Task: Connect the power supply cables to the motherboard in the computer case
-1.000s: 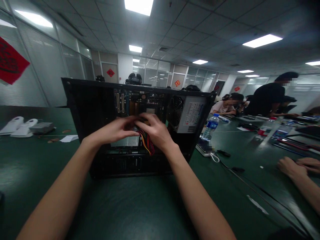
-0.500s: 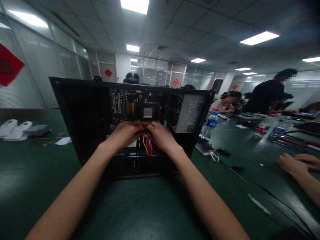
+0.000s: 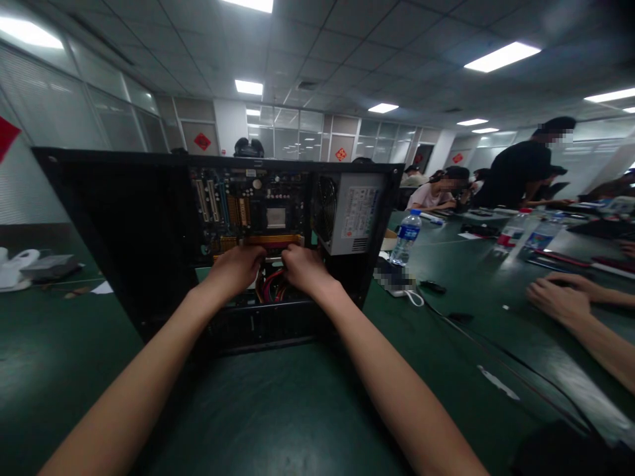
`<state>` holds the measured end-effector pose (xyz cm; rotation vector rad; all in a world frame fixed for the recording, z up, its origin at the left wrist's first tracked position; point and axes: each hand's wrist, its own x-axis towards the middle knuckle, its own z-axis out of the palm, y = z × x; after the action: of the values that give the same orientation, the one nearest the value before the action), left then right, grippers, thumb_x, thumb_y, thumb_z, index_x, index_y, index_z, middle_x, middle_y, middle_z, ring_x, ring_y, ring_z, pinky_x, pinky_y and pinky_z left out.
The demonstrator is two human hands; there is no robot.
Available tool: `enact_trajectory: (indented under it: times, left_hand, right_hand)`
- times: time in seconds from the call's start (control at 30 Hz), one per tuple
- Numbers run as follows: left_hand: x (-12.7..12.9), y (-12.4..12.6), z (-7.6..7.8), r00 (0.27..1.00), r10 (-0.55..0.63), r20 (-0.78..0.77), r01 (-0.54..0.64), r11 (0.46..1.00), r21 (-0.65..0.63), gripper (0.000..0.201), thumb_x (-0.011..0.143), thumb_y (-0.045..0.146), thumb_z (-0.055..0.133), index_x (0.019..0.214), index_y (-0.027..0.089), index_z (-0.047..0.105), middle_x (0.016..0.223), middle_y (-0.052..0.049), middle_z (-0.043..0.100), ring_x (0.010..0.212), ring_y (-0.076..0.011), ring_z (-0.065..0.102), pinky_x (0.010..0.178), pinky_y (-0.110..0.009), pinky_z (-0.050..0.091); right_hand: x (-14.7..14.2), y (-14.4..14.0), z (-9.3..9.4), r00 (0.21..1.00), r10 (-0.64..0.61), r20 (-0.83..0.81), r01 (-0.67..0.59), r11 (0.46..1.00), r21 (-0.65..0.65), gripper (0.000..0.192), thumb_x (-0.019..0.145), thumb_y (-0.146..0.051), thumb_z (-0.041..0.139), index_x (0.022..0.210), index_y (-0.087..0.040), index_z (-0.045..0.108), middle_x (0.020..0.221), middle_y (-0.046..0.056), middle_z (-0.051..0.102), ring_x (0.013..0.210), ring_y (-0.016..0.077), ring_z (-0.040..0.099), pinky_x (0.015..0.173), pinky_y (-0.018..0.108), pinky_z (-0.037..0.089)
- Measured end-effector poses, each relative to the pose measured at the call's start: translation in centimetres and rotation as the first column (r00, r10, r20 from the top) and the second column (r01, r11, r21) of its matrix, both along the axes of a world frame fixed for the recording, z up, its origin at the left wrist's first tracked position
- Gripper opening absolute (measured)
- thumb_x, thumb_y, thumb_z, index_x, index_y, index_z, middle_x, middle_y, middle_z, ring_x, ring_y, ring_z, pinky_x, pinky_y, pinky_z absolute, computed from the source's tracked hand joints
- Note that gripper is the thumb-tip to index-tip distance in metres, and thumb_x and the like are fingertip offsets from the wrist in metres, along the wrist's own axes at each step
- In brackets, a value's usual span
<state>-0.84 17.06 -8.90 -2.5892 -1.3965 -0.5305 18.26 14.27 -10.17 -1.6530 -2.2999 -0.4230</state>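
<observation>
A black computer case (image 3: 89, 218) stands open-sided in front of me, with a motherboard (image 3: 228, 225) inside it and a grey power supply (image 3: 360, 215) at the upper right. My left hand (image 3: 239, 264) is closed, fingers curled near the lower edge of the orange and yellow memory slots (image 3: 275, 241). My right hand (image 3: 305, 264) is closed too, by the right end of those slots. Whatever either one grips is hidden behind the fingers. A bundle of coloured cables (image 3: 270, 287) hangs low between the hands, close to the right one.
A water bottle (image 3: 407, 237) stands right of the case, near a white looped cord (image 3: 415, 299). Black cables (image 3: 476, 337) cross the green table (image 3: 278, 410). Another person's hands (image 3: 560, 297) rest at the right. A grey box (image 3: 49, 267) lies at the left.
My hands have moved apart, the left one shifting left. The coloured cables, earlier bunched at my fingers, now sit lower inside the case. My view has shifted, and the case looks larger.
</observation>
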Motion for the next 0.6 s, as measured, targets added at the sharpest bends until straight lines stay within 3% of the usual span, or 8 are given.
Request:
enact_trajectory:
  times: [0.1,0.33,0.5,0.6]
  left_hand:
    - [-0.9,0.4,0.0,0.997,0.081,0.014,-0.080,0.993,-0.086,0.034,0.092,0.021,0.046,0.113,0.024,0.072,0.107,-0.010,0.076,0.093,-0.0260,0.071,0.076,-0.033,0.049]
    - [-1.1,0.4,-0.3,0.998,0.068,-0.018,-0.070,0.988,-0.141,0.036,0.089,0.027,0.056,0.121,0.024,0.071,0.105,-0.008,0.077,0.094,-0.0263,0.071,0.074,-0.032,0.049]
    - [-0.3,0.1,-0.8,0.997,0.057,-0.045,-0.061,0.995,-0.081,0.033,0.093,0.038,0.056,0.118,0.025,0.073,0.108,-0.008,0.076,0.100,-0.0282,0.071,0.078,-0.033,0.049]
    - [0.2,0.3,-0.8,1.000,0.011,0.011,-0.011,0.998,-0.059,0.033,0.095,0.035,0.051,0.116,0.024,0.073,0.112,-0.008,0.076,0.104,-0.0263,0.069,0.084,-0.031,0.048]
  right_hand:
    - [0.1,0.1,-0.1,0.999,-0.022,-0.028,0.022,1.000,0.015,0.026,0.089,-0.019,0.057,0.111,-0.014,0.070,0.114,0.013,0.067,0.101,0.0272,0.069,0.078,0.032,0.055]
    - [0.2,0.0,-0.3,0.998,-0.015,-0.064,0.015,1.000,0.001,0.025,0.088,-0.018,0.058,0.109,-0.014,0.070,0.113,0.013,0.068,0.100,0.0261,0.069,0.079,0.031,0.055]
    - [0.1,0.3,-0.6,0.998,-0.001,-0.065,0.003,1.000,0.027,0.023,0.088,-0.021,0.059,0.107,-0.015,0.069,0.113,0.011,0.067,0.100,0.0262,0.069,0.077,0.033,0.055]
    - [0.0,0.3,-0.5,0.998,-0.011,-0.066,0.014,0.999,0.032,0.023,0.088,-0.021,0.058,0.108,-0.016,0.069,0.113,0.010,0.067,0.100,0.0259,0.069,0.077,0.033,0.055]
